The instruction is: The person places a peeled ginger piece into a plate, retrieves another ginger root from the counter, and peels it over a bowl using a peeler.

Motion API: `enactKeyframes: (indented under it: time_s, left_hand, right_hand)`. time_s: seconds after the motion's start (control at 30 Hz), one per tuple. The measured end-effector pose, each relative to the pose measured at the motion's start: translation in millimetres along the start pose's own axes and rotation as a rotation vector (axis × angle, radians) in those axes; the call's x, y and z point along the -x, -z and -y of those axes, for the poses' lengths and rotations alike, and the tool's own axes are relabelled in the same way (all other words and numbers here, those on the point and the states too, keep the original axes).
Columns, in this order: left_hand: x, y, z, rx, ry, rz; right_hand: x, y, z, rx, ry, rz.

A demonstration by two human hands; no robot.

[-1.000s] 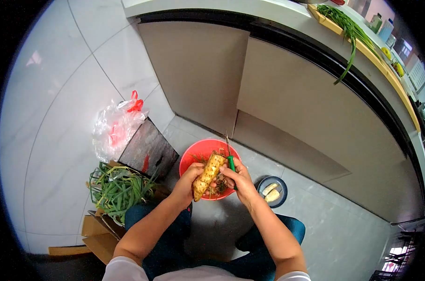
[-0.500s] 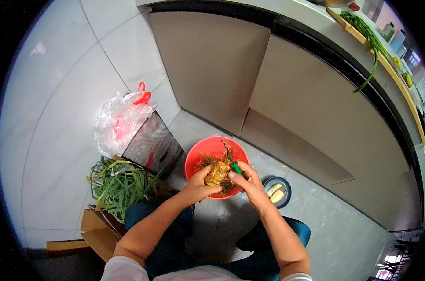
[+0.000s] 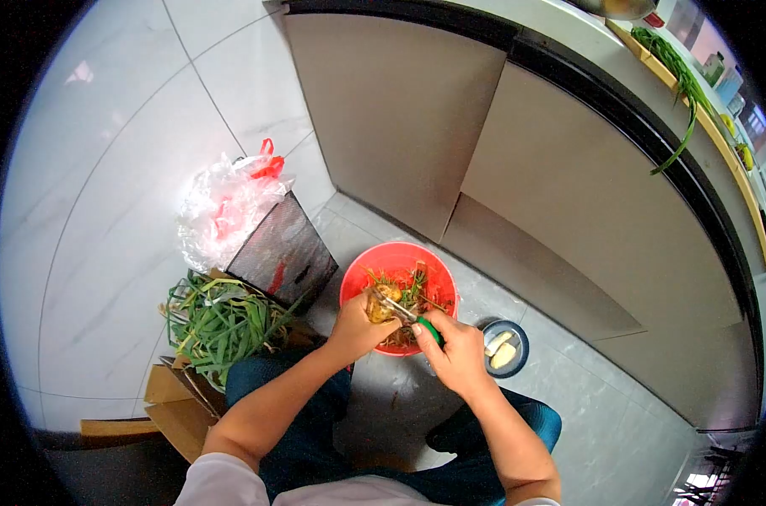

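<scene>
Between the fingers of my left hand (image 3: 353, 327) is a lumpy, yellow-brown root vegetable (image 3: 376, 310), partly hidden by them. My right hand (image 3: 457, 347) grips a green-handled peeler (image 3: 432, 329), whose metal end lies against the vegetable. Both hands are over the near side of a red basin (image 3: 440, 265) on the floor, which holds peelings and green-brown plant scraps (image 3: 413, 291). To the right of the basin stands a small dark bowl (image 3: 525, 339) with pale yellow peeled pieces (image 3: 503, 355) in it.
Left of the basin stands a black mesh bin (image 3: 290, 253) with a clear plastic bag (image 3: 223, 219). Leafy greens (image 3: 231, 325) lie in a cardboard box (image 3: 176, 396) by my left leg. Grey cabinet doors (image 3: 391, 101) rise ahead; green stalks (image 3: 691, 93) hang over the counter edge.
The peeler has turned in my right hand, from pointing up and away to lying against the vegetable. My left hand has turned and now covers more of the vegetable. The view has shifted slightly.
</scene>
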State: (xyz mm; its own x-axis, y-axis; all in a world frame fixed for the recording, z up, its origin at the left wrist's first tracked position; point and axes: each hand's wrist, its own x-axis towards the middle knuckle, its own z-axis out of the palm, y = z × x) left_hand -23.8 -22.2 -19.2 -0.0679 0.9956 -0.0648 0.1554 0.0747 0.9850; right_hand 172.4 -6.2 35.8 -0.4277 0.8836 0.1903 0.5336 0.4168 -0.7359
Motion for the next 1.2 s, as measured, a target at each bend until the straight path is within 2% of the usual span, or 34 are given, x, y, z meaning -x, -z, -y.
enactKeyframes:
  time_s: [0.2, 0.33, 0.43, 0.57, 0.63, 0.67, 0.77, 0.83, 0.87, 0.93, 1.0, 1.1, 1.2]
  left_hand:
    - [1.1, -2.8, -6.6, -0.221, 0.008, 0.023]
    - [2.1, -5.7, -0.5, -0.193, 0.040, 0.028]
    - [4.4, -6.3, 2.2, -0.151, -0.013, -0.021]
    - [7.9, -3.0, 4.3, -0.272, 0.024, -0.018]
    - [13.2, -4.4, 17.1, -0.271, 0.022, -0.013]
    - [16.0, -4.3, 23.4, -0.230, 0.007, -0.008]
    - [7.0, -2.2, 16.5, -0.228, -0.023, 0.024]
    - [13.1, -3.3, -13.1, -0.359, 0.003, 0.016]
    - [14.9, -3.8, -10.1, -0.353, 0.012, 0.017]
    - [12.3, -8.2, -3.1, -0.319, -0.026, 0.020]
    - [10.2, -9.6, 2.7, -0.323, -0.003, 0.036]
    - [7.5, -8.9, 2.1, -0.319, 0.016, 0.060]
    - [7.0, -7.0, -4.8, -0.316, 0.048, 0.054]
  right_hand:
    - [3.0, 3.0, 2.2, 0.060, 0.041, 0.019]
    - [2.1, 3.5, -1.2, 0.109, 0.048, 0.065]
    - [1.1, 4.0, -2.6, 0.136, 0.067, 0.098]
    - [0.4, -5.2, -15.9, 0.080, 0.046, 0.124]
    - [-4.4, -7.8, -33.6, 0.262, -0.242, 0.206]
    - [-3.6, -13.2, -51.6, 0.374, -0.312, 0.304]
    - [-0.4, -14.5, -59.0, 0.373, -0.355, 0.332]
    - [4.6, -18.0, -60.0, 0.255, -0.394, 0.135]
    - [5.7, -17.2, -56.0, 0.257, -0.399, 0.144]
    - [-0.8, -3.1, -37.2, -0.067, -0.341, 0.098]
    - [2.6, 0.2, -21.1, -0.189, -0.247, 0.078]
    - [3.9, 2.0, -4.2, -0.007, 0.038, 0.075]
    - [2.1, 0.3, -7.7, 0.087, -0.009, 0.116]
